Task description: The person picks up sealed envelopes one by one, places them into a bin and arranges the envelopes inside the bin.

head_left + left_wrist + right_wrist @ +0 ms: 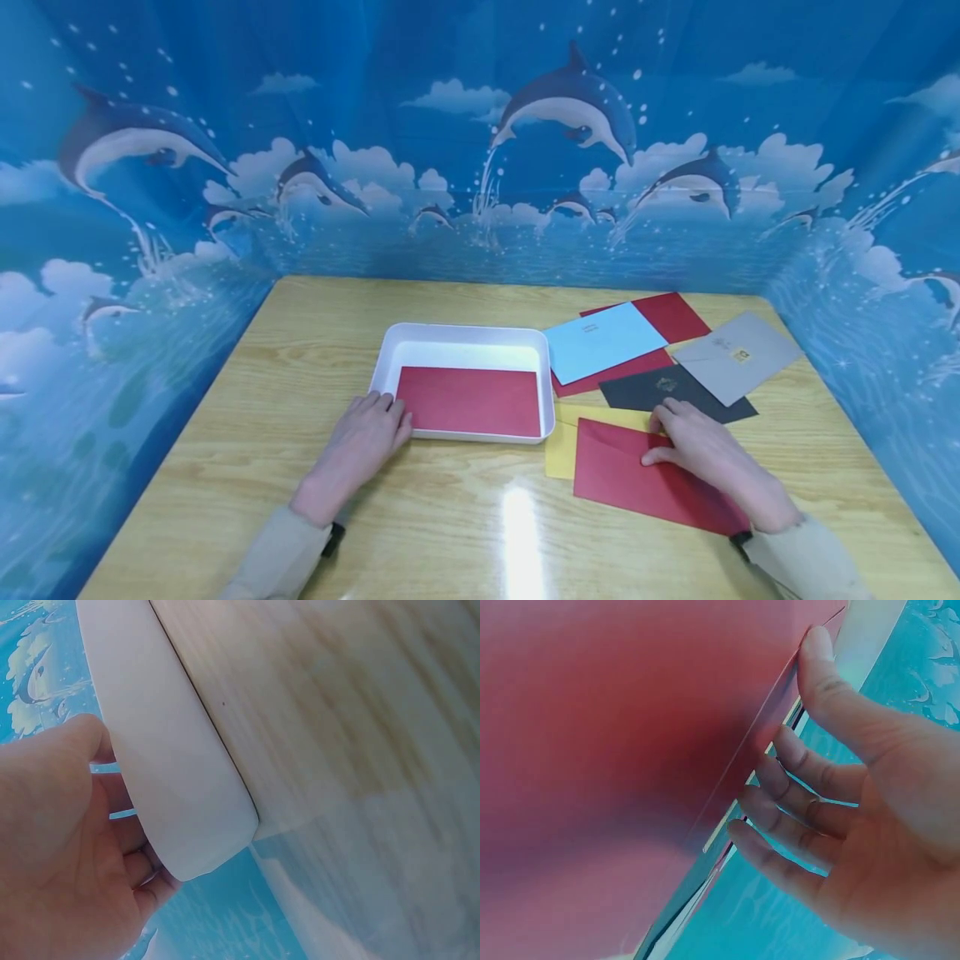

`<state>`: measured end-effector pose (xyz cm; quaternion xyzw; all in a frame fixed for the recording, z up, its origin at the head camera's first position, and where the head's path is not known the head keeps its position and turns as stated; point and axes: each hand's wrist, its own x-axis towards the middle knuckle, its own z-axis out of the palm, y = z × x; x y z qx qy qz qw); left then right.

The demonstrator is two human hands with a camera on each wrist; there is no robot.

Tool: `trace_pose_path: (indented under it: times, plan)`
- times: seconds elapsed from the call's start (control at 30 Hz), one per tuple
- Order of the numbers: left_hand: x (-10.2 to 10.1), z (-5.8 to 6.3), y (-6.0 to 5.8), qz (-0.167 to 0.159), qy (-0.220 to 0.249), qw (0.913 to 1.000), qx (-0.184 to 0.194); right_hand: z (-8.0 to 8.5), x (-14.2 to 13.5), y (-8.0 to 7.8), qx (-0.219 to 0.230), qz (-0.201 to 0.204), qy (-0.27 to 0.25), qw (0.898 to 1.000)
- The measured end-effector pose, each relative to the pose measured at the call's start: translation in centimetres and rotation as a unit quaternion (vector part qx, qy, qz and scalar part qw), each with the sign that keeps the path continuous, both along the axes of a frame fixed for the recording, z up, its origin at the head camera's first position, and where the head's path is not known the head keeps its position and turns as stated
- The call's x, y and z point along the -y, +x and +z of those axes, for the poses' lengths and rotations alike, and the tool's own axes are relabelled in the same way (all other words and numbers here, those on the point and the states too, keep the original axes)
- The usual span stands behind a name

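A white rectangular tray (468, 335) stands mid-table with a red envelope (468, 402) lying flat in it. At the tray's front left corner my left hand (367, 429) grips the rim; the left wrist view shows thumb and fingers along the tray's wall (165, 742). To the right, my right hand (693, 446) pinches the far edge of another red envelope (622, 467), which overlaps a yellow envelope (558, 454). In the right wrist view the thumb is at the edge of the red envelope (615, 735), the curled fingers along the same edge.
Beyond my right hand lie a black envelope (637, 390), a grey envelope (735, 354) partly over it, and a light blue envelope (603, 342) on red ones (675, 317). A dolphin-print curtain (450, 167) walls the wooden table (315, 333) at the back and sides.
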<state>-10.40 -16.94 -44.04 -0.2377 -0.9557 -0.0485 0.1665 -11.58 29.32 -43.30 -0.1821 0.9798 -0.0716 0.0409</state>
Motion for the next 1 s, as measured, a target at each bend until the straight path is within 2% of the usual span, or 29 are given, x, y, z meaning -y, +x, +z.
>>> trace_pose_path:
  times: [0.13, 0.33, 0.43, 0.53, 0.77, 0.87, 1.0]
  plan:
    - [0.0, 0.1, 0.0, -0.003, 0.000, 1.0000, 0.002, 0.0, -0.1, -0.1, 0.022, -0.004, -0.009, 1.000]
    - [0.0, 0.0, 0.0, -0.002, 0.000, 1.0000, -0.003, 0.6, -0.2, 0.1, 0.075, -0.033, -0.070, 0.994]
    - [0.0, -0.1, 0.0, -0.002, 0.003, 1.0000, -0.008, 0.7, -0.1, 0.3, 0.071, -0.031, -0.073, 0.994]
    - [0.0, -0.1, 0.0, -0.003, 0.003, 1.0000, -0.007, 0.8, 0.2, 0.4, 0.044, -0.021, -0.065, 0.997]
    - [0.0, -0.1, 0.0, -0.007, 0.003, 0.9999, -0.010, 1.1, 1.0, 0.5, -0.061, 0.021, -0.029, 0.997]
    - [0.0, 0.1, 0.1, -0.009, 0.002, 0.9999, -0.010, 1.3, 1.1, 0.5, -0.108, 0.039, -0.019, 0.993]
    - [0.0, 0.2, 0.1, -0.010, -0.002, 0.9999, -0.009, 1.5, 1.2, 0.3, -0.180, 0.073, -0.022, 0.981]
